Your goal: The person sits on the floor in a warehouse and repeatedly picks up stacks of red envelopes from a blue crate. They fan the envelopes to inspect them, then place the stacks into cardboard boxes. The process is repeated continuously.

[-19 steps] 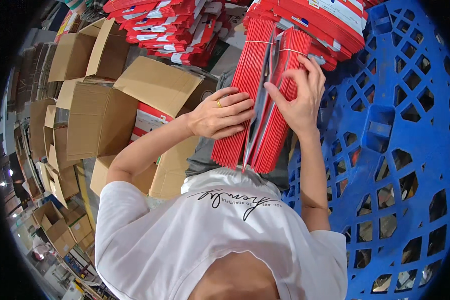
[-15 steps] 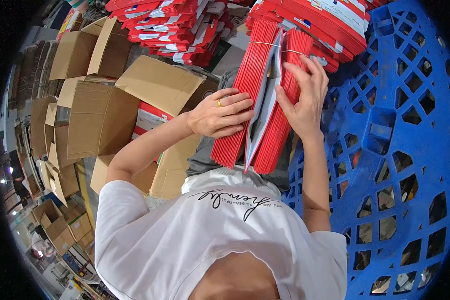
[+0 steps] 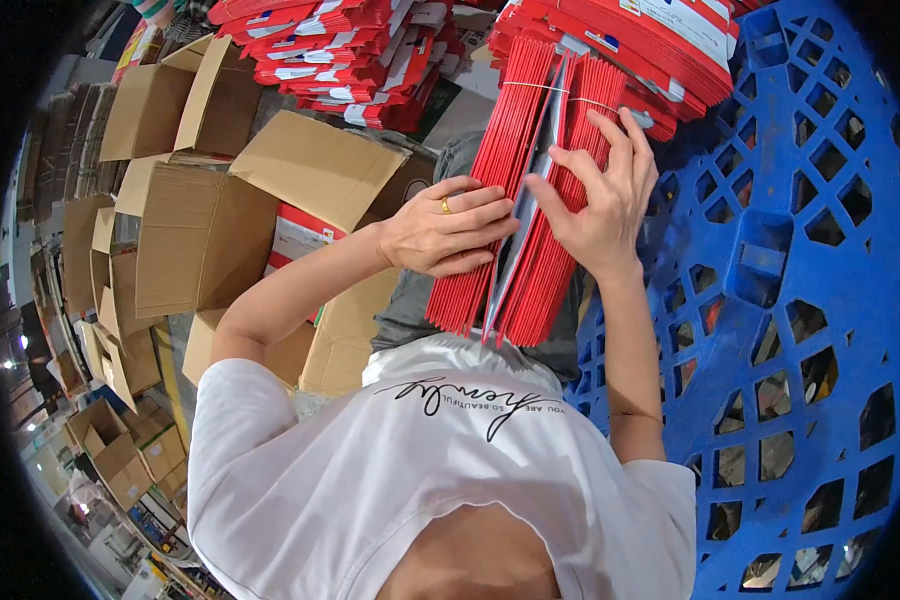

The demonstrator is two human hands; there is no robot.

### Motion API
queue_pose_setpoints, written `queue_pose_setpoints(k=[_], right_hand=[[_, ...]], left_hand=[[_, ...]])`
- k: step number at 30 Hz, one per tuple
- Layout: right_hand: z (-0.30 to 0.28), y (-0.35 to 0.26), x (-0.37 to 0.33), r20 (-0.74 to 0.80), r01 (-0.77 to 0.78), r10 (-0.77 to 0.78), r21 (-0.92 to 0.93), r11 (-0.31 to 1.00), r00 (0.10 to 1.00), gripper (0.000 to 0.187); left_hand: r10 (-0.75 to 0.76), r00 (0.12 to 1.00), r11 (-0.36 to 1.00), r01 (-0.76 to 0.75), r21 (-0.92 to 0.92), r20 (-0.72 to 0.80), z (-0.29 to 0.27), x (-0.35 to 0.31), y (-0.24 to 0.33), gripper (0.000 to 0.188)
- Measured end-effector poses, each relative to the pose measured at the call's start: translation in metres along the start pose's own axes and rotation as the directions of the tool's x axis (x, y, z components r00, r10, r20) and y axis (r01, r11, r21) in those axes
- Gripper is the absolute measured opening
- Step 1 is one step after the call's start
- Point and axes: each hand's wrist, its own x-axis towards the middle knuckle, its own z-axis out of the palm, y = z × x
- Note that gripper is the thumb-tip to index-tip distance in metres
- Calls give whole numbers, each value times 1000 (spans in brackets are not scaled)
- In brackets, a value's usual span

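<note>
A bundle of red flat-folded card sleeves [image 3: 490, 155] stands edge-up on my lap, with a thin band across its far part. A narrow gap down its middle shows white and grey inner faces. My left hand [image 3: 450, 228], a gold ring on one finger, grips the left half; its fingers lie over the edges and its thumb is hidden. Over the right half, my right hand [image 3: 605, 195] has its fingers spread, with the thumb pointing toward the gap. The fingertips are close to the red edges, and I cannot tell whether all of them touch.
Tall piles of red-and-white flat sleeves [image 3: 355, 65] stand beyond the bundle, with another banded pile [image 3: 660, 50] at far right. Open cardboard boxes [image 3: 185, 240] crowd my left, one with red-and-white packages [image 3: 300, 238] inside. A blue plastic lattice [image 3: 770, 260] flanks my right.
The gap in the bundle has narrowed as its right half moved left. My right thumb has shifted left toward the gap, and its fingers are more bent. My left hand has barely moved.
</note>
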Motion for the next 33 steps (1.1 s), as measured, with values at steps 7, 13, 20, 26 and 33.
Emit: queue_pose_setpoints(k=[7,13,20,26,33], right_hand=[[-2,4,-1,26,-10,9,7,1000,1000,28],[-2,5,-1,103,89,-92,35,995,990,42],[-9,8,2,95,83,-85,27,996,992,23],[-5,5,2,104,111,-113,26,993,988,28],[1,7,-6,104,123,-123,4,992,987,29]], left_hand=[[9,1000,1000,-9,2,-7,3,1,0,50],[32,999,999,-33,-17,-38,2,6,-1,52],[20,1000,1000,-19,5,-24,1,-1,-5,52],[19,1000,1000,-19,12,12,-2,5,-2,53],[19,1000,1000,-19,5,-11,0,-1,-4,54]])
